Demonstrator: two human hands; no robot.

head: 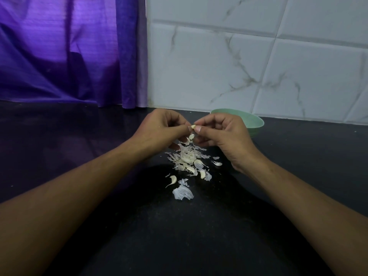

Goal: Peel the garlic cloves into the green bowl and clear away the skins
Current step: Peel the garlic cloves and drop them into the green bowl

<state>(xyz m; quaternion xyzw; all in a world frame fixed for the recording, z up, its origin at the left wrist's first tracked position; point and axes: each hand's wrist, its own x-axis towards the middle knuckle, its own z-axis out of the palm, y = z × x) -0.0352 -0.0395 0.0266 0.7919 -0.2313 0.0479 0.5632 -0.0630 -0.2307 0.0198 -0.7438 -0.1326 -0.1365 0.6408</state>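
Black stone surface (79,136) carries a heap of garlic skins (186,158) near its middle. Above the heap, I see my left hand (161,130) and right hand (221,134) both pinching one garlic clove (192,126) at the fingertips. Behind the right hand, toward the far edge, sits the green bowl (253,120).

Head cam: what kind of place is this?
Likely a home kitchen: a dark stone counter, a marble-look tiled wall behind it, a purple curtain at left, and hands peeling a garlic clove beside a green bowl.
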